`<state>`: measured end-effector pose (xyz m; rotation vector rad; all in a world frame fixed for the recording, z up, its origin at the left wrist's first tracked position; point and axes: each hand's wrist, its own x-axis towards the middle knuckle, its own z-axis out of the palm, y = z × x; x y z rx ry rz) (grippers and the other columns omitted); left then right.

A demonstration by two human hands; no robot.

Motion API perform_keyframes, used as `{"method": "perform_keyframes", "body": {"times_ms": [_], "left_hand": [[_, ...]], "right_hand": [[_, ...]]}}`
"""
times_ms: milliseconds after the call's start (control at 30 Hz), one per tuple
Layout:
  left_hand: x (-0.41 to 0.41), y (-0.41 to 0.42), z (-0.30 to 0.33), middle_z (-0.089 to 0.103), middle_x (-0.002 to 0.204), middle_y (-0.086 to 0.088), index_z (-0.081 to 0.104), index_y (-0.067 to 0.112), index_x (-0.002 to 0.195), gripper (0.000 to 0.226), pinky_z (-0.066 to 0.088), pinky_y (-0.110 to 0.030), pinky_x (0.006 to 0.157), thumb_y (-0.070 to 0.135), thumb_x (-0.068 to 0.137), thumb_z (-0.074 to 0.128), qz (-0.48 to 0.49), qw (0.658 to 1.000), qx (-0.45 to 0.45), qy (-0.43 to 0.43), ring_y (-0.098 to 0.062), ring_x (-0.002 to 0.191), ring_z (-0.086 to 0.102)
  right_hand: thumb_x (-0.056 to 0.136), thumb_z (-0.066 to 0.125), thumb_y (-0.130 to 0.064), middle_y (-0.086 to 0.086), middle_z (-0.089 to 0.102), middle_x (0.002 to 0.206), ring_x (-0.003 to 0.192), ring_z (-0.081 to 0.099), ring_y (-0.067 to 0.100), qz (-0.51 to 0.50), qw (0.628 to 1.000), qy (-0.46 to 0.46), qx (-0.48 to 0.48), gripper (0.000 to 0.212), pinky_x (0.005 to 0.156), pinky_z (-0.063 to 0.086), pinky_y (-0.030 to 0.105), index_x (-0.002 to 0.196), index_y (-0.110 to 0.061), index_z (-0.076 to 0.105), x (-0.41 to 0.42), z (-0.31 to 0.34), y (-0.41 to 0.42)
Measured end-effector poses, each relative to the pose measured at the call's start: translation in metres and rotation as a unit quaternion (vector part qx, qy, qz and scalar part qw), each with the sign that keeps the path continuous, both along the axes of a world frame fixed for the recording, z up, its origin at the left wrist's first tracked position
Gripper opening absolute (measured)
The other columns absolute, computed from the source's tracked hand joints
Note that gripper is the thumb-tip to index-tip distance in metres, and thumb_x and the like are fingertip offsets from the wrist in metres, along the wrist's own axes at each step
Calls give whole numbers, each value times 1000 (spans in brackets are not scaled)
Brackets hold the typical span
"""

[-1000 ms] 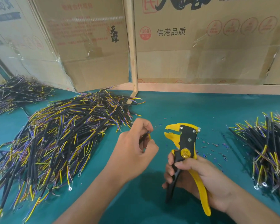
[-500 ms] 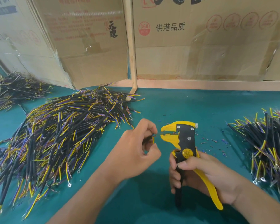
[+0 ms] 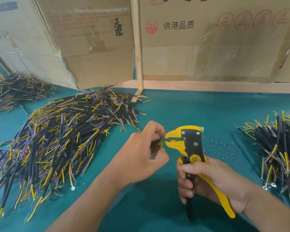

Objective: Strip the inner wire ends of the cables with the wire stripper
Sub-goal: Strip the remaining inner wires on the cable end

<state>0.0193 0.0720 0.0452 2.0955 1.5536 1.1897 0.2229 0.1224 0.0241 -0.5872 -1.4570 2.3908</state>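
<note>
One cable [image 3: 158, 142] is being pinched in the left hand [image 3: 141, 153] so its wire end is being fed into the stripper [image 3: 190, 144], whose handles are being gripped by the right hand [image 3: 213, 180], kept upright between the heaps of cables [image 3: 57, 138] for easy reach.

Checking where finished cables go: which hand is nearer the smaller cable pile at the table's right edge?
Right. The right hand, gripping the wire stripper, is closest to the smaller cable pile; the left hand pinches a cable farther left, beside the big pile.
</note>
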Motion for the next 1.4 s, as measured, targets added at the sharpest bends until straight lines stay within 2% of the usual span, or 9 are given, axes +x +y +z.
{"method": "perform_keyframes", "body": {"times_ms": [267, 500, 700, 900, 1000, 1067, 1167, 1267, 1400], "left_hand": [[0, 1, 0, 50, 63, 10, 41, 24, 99, 29, 30, -12, 54, 13, 77, 56, 19, 1000, 2, 6, -8, 54, 43], [-4, 2, 0, 52, 67, 3, 53, 19, 89, 12, 40, -25, 55, 23, 80, 60, 8, 1000, -14, -8, -18, 60, 45], [-6, 4, 2, 43, 60, 12, 54, 15, 77, 4, 28, -12, 52, 15, 79, 58, 41, 999, 1, 10, -9, 53, 35], [-12, 4, 5, 47, 64, 14, 53, 16, 76, 6, 30, -9, 54, 16, 79, 58, 56, 998, 14, 24, -6, 54, 41], [-11, 3, 6, 46, 64, 12, 52, 16, 77, 6, 30, -8, 57, 14, 79, 57, 50, 998, 19, 45, -5, 59, 44], [-10, 2, 6, 46, 67, 11, 53, 14, 77, 2, 30, -9, 60, 15, 78, 55, 40, 997, 20, 64, -4, 62, 43], [-10, 1, 6, 50, 73, 6, 57, 11, 80, 14, 30, -10, 63, 23, 79, 49, 22, 995, 21, 90, -6, 67, 43], [-9, 0, 8, 50, 75, 6, 60, 8, 82, 18, 29, -8, 64, 23, 78, 49, 12, 996, 26, 89, -5, 68, 44], [-9, -2, 9, 51, 76, 4, 61, 7, 82, 18, 30, -7, 65, 21, 79, 50, -2, 996, 25, 84, -4, 69, 46]], "right_hand": [[78, 78, -38, 7, 28, 55, 45, 31, 19, -51, 999, -14, -7, 44, 51, 39, 33, 65, -10, 47, -8, 2, -11], [72, 80, -47, 4, 23, 54, 40, 24, 15, -101, 994, -51, 0, 51, 45, 31, 25, 61, -14, 43, -8, 3, -14], [75, 79, -47, 1, 23, 53, 38, 22, 14, -113, 993, -34, -13, 51, 44, 30, 22, 62, -15, 41, -6, 5, -11], [75, 79, -44, 1, 23, 52, 37, 22, 14, -142, 990, -8, -23, 49, 43, 31, 23, 63, -14, 42, 1, 7, -2], [79, 77, -41, 3, 26, 56, 42, 27, 17, -139, 990, 13, -34, 45, 46, 34, 28, 67, -11, 45, 2, 6, 3], [81, 76, -38, 7, 29, 62, 48, 32, 21, -117, 992, 27, -47, 40, 51, 38, 35, 74, -8, 50, 3, 6, 4], [83, 76, -34, 10, 36, 68, 56, 39, 25, -59, 997, 28, -51, 34, 60, 43, 42, 84, -6, 57, 3, 3, 4], [84, 77, -32, 12, 42, 72, 63, 44, 27, -8, 999, 26, -44, 35, 67, 45, 44, 90, -3, 58, 3, 1, 2], [84, 76, -29, 13, 44, 74, 66, 45, 28, 1, 999, 33, -31, 31, 70, 45, 45, 91, -4, 58, 4, 1, 3]]}}
